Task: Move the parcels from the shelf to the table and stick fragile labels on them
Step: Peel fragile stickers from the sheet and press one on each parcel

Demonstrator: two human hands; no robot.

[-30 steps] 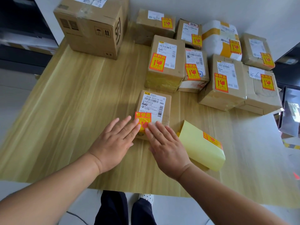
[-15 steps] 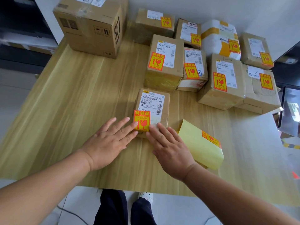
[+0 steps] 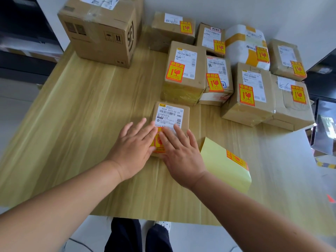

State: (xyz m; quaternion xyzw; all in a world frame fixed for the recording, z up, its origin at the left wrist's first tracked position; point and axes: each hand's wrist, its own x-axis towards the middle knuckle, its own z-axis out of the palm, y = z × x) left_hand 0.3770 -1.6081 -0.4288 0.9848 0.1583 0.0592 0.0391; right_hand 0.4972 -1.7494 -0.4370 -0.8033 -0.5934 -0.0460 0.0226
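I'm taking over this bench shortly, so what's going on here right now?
A person presses a fragile label onto the nearest small parcel with the left hand and right hand laid flat. A label sheet lies on the table beside the right hand. Eight parcels behind already carry labels; the big box shows none.

A pale wood-grain table (image 3: 81, 106) stands pushed up against a plain white wall (image 3: 236, 8). A dark unit (image 3: 21, 33) with pale ledges sits off to the left. The floor (image 3: 200, 239) is light grey, and the light falls soft and even.
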